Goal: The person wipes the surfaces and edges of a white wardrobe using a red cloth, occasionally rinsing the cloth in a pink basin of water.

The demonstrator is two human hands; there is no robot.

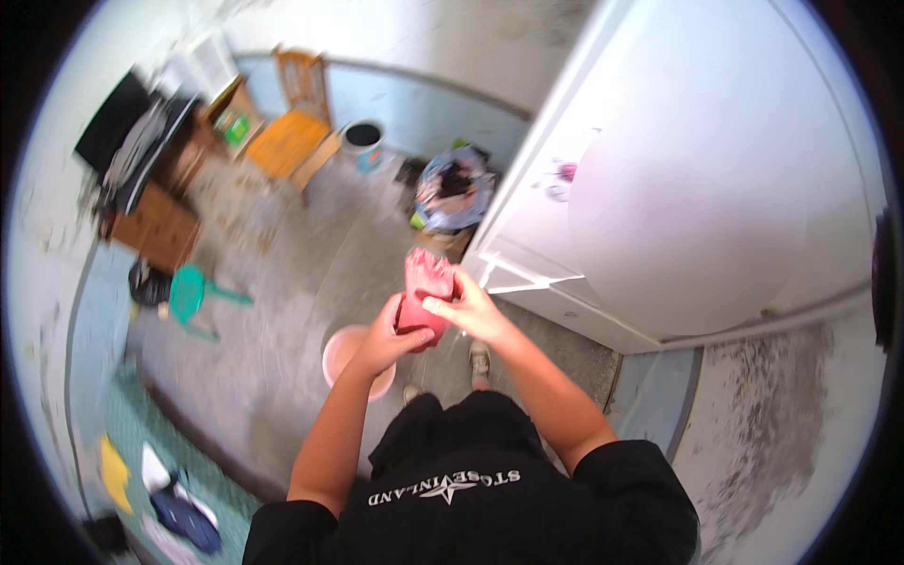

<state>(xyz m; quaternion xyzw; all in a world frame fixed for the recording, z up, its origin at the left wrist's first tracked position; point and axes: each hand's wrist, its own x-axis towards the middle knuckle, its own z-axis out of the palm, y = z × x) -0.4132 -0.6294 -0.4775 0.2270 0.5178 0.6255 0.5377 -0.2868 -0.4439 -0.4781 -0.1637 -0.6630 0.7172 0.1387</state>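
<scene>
Nearest: your black T-shirt point(443, 518), white lettering and a star emblem across it, the letters inverted in this view. Your left hand point(379, 341) grips the lower left of a red bundle point(429, 275), thumb across its front; your right hand point(474, 308) closes on its right side, thumb also in front. The bundle is held upright ahead of you, its upper end ragged and creased; cannot tell whether cloth or wrapping.

Below, your shoes point(480, 359) show on the floor. A pink basin point(331, 365) sits to their left, partly covered by your left forearm. At lower left, a bed with a green cover point(125, 391) bears a dark blue cloth point(184, 520).

Right: a white cabinet point(678, 179) with a pink printed motif borders your working side; its lower edge runs near your right arm. Beyond the bundle, a tub of clothes point(455, 193) stands close against the cabinet.

Grey floor point(311, 254) stretches from basin to green stool point(187, 292), giving room on your left. Farther off: a bucket point(364, 158), its blue print too small to read, and a wooden chair point(287, 143) beside it.
</scene>
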